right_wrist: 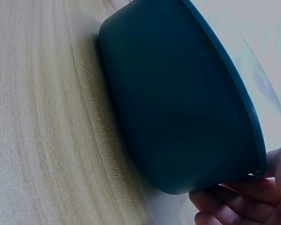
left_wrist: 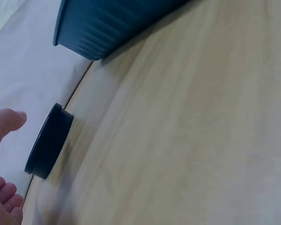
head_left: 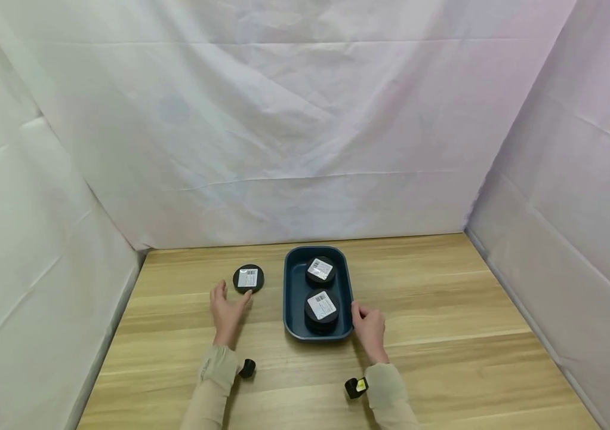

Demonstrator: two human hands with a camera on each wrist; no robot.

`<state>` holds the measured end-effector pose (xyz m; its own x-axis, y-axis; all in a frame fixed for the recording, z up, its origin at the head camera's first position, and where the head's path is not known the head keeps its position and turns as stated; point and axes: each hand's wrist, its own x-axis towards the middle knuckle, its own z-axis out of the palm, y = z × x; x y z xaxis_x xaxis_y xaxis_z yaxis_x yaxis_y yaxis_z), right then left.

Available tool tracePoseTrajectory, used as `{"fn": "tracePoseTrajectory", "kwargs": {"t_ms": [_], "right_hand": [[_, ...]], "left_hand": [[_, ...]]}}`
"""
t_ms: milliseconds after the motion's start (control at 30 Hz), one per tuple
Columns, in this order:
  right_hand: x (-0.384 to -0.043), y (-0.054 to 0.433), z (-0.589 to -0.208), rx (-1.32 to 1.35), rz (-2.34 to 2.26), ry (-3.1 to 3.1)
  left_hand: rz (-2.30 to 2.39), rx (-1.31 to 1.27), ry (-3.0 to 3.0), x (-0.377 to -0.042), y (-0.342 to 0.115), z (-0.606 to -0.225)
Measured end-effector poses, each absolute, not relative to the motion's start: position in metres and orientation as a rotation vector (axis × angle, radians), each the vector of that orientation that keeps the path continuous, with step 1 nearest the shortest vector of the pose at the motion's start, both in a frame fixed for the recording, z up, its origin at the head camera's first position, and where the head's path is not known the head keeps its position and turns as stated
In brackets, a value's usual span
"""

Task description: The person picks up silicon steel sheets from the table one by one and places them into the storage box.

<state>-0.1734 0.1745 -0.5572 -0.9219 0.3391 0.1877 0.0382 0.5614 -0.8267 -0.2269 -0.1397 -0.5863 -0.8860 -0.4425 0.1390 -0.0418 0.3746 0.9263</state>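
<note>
My left hand (head_left: 225, 313) reaches over the wood table beside a black round lidded container (head_left: 248, 278) with a white label on top. Its thumb and fingers are spread near the container's front edge. In the left wrist view a gap shows between the thumb and the container (left_wrist: 49, 143). My right hand (head_left: 370, 330) pinches the right edge of a dark blue plastic bin (head_left: 295, 304). In the right wrist view, the thumb lies at the rim and the fingers curl beneath it, against the bin's wall (right_wrist: 178, 93).
Inside the bin stand two stacks of the same black containers, a rear stack (head_left: 320, 270) and a front stack (head_left: 322, 306), labels up. White cloth (head_left: 310, 119) hangs behind the table (head_left: 455, 310) and along both sides.
</note>
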Motion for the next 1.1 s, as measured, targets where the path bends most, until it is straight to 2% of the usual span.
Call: {"fn": "tracePoseTrajectory", "kwargs": {"t_ms": [400, 1100], "right_hand": [[-0.173, 0.173, -0.557, -0.27, 1.286, -2.478], [-0.172, 0.173, -0.555, -0.288, 1.287, -2.501]], "left_hand": [[-1.35, 0.44, -2.533, -0.252, -0.137, -0.59], [-1.275, 0.42, -2.592, -0.261, -0.135, -0.584]]}}
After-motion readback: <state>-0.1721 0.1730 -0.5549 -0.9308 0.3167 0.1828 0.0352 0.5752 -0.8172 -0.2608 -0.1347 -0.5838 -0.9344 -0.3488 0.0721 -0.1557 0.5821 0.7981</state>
